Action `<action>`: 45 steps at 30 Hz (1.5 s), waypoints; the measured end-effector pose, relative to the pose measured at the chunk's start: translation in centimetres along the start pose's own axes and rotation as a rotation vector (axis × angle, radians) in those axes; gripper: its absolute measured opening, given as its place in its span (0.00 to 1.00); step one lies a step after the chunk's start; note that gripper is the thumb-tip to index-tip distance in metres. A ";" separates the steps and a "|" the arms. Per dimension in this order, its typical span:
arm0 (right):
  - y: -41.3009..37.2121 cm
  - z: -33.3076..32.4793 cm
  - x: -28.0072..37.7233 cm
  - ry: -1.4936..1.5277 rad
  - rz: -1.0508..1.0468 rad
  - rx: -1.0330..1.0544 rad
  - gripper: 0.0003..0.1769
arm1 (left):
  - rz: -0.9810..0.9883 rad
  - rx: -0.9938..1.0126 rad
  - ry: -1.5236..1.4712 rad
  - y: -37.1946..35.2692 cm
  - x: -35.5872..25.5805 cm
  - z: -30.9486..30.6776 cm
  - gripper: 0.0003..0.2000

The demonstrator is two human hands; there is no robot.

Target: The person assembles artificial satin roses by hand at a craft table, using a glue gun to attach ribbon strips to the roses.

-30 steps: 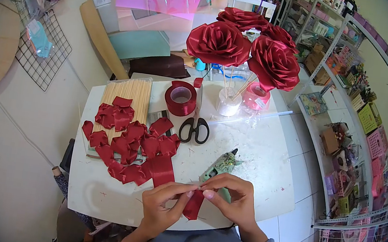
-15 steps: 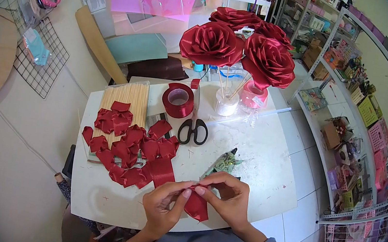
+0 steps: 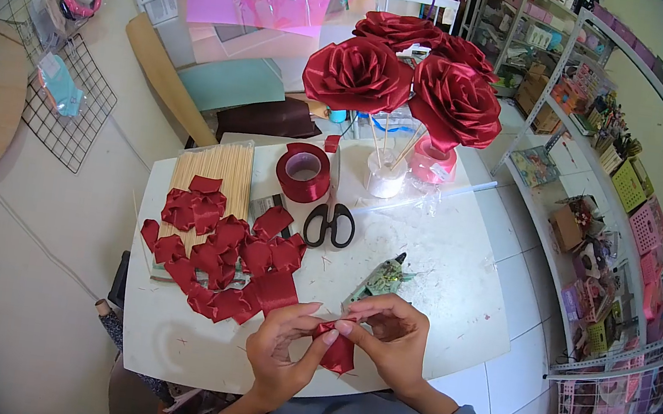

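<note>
Near the table's front edge, a piece of red satin ribbon (image 3: 339,354) hangs between my two hands. My left hand (image 3: 284,353) pinches its upper left edge, with the thumb on the near side. My right hand (image 3: 392,341) pinches the top edge at the right, thumb and fingers together. The ribbon's top looks folded over. Just beyond my right hand lies a green glue gun (image 3: 385,279) with a dark tip. Left of my hands, a flat ribbon piece (image 3: 276,290) lies beside a cluster of folded red petals (image 3: 215,260).
Black-handled scissors (image 3: 330,227) lie beyond my hands, below a red ribbon roll (image 3: 303,173). Bamboo sticks (image 3: 215,167) sit at the back left. Large red ribbon roses (image 3: 457,102) stand on sticks in a white holder (image 3: 386,177), beside a pink roll (image 3: 432,165). Shelves (image 3: 579,168) line the right.
The fingers of my left hand have lifted slightly from the ribbon's top, its thumb still on it. The ribbon has shifted and turned a little. The view has moved slightly.
</note>
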State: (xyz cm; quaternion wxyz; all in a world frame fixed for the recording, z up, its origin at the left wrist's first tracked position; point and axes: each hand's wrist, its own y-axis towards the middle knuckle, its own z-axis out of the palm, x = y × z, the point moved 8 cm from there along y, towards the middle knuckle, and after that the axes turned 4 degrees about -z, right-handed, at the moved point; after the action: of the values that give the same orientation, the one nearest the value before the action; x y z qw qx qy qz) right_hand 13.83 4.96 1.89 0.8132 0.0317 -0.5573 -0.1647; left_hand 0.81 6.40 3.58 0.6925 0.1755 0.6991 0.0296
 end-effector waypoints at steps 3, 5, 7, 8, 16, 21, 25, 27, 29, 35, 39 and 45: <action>-0.1 -0.1 -0.3 0.042 0.016 -0.002 0.15 | 0.041 0.003 0.009 0.0 -0.3 0.2 0.19; -0.2 -0.2 -0.3 0.072 0.017 0.000 0.15 | 0.052 0.008 -0.006 0.0 -0.2 0.1 0.19; -0.3 -0.2 -0.6 0.136 0.052 0.002 0.14 | 0.064 0.011 -0.021 0.0 -0.2 0.1 0.18; -0.3 -0.2 -0.5 0.137 0.051 0.002 0.14 | 0.065 0.012 -0.029 -0.1 -0.2 0.0 0.18; -0.3 0.0 -0.7 0.150 0.093 0.027 0.14 | 0.052 0.057 -0.004 0.2 -0.4 0.4 0.21; 0.4 0.4 0.3 0.153 0.191 0.071 0.15 | -0.040 -0.032 -0.111 0.2 0.6 -0.3 0.24; 0.6 -1.5 0.3 -0.045 0.140 0.115 0.15 | -0.074 -0.057 -0.115 0.2 0.7 -0.7 0.24; 0.5 -2.3 0.8 -0.092 0.096 0.072 0.10 | -0.109 -0.057 -0.161 0.3 0.7 -0.6 0.24; 0.6 -3.4 1.8 -0.231 0.024 0.032 0.04 | -0.116 -0.055 -0.171 0.3 1.0 -0.7 0.24; 0.5 -5.5 4.3 -0.249 -0.078 -0.182 0.06 | -0.146 -0.054 -0.176 0.3 1.1 -1.0 0.23; -0.2 -8.4 6.1 -0.270 -0.265 -0.322 0.24 | -0.132 -0.075 -0.173 0.2 1.3 -1.4 0.23; -0.2 -7.8 7.6 -0.401 -0.201 -0.514 0.04 | -0.137 -0.071 -0.174 0.2 1.1 -1.1 0.23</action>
State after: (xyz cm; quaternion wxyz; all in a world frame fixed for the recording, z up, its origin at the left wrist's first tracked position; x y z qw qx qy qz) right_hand 23.40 1.43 5.74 0.6484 -0.1527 -0.6405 -0.3820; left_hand -0.21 7.15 2.66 0.7566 0.1046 0.6454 -0.0084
